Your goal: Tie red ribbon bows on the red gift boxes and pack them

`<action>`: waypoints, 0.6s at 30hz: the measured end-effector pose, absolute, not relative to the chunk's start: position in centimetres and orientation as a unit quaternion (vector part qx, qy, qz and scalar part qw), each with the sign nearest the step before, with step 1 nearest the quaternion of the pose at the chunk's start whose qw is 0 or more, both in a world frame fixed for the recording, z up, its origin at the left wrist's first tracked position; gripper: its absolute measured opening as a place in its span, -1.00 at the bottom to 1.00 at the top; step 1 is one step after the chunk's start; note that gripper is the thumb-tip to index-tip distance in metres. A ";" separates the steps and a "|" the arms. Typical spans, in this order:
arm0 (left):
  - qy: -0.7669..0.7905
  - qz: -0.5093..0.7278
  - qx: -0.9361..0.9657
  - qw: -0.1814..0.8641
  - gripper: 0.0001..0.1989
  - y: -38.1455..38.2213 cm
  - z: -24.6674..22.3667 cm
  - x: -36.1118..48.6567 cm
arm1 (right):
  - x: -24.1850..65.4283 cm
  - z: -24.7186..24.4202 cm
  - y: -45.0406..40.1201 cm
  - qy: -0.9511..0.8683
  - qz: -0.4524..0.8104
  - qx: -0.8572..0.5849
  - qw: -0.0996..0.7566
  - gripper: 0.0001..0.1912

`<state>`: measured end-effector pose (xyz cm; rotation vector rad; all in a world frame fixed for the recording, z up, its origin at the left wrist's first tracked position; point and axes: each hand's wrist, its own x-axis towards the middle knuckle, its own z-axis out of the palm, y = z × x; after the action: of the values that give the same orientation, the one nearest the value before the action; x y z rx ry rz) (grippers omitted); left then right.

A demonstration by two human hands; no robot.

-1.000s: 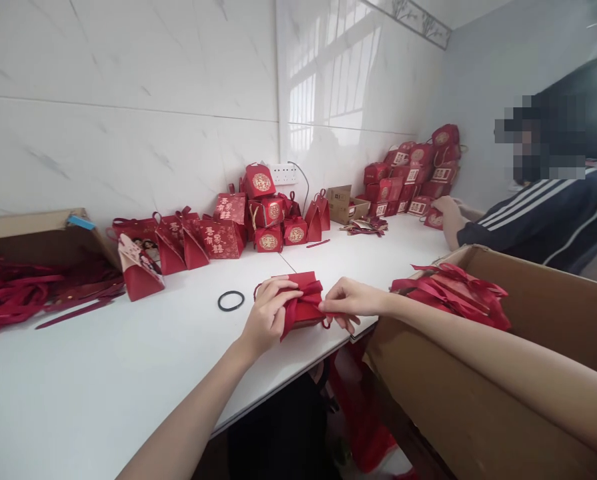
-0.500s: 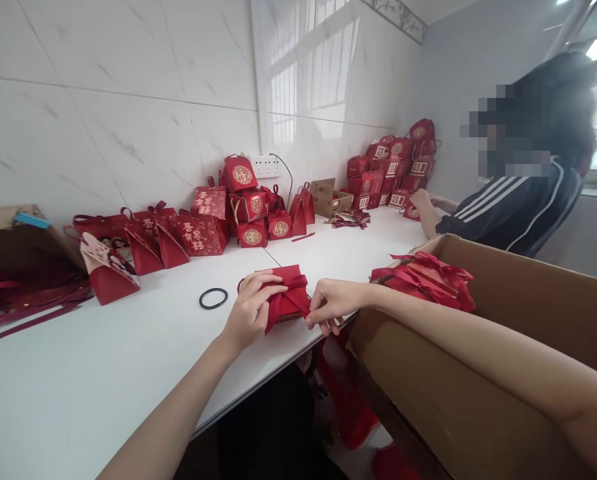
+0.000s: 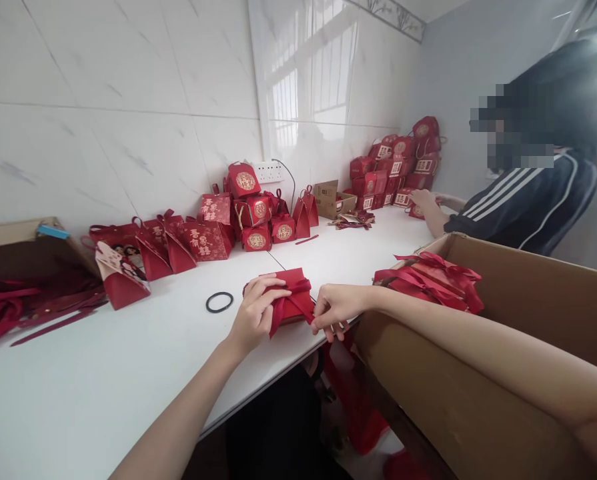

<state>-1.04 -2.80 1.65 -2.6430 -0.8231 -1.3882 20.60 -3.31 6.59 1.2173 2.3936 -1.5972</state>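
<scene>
A small red box (image 3: 294,275) lies on the white table near its front edge, with a red ribbon (image 3: 298,300) across its top. My left hand (image 3: 258,310) rests on the box's left side, its fingers closed on the ribbon. At the box's right side, my right hand (image 3: 335,308) pinches an end of the same ribbon between thumb and fingers. Part of the box is hidden under my left hand. To the left of the box lies a black ring-shaped band (image 3: 219,294).
An open cardboard box (image 3: 428,380) with ribboned red boxes (image 3: 438,283) stands at the right. Red gift boxes (image 3: 205,241) line the wall. At the left, another carton (image 3: 18,233) holds red ribbons. A person (image 3: 533,193) works at the far right.
The view has shifted slightly, so the table items appear a little further right. Both hands keep their hold on the ribbon, with little visible movement.
</scene>
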 end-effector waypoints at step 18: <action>-0.254 -0.445 -0.858 0.033 -0.61 -2.9 1.9 -0.9 | 20.8 6.7 -3.1 0.762 -0.516 0.390 0.029 -0.75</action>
<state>-0.94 -2.94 1.87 -2.6412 -0.7803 -1.3703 20.76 -3.10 6.66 1.2032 2.3522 -1.5913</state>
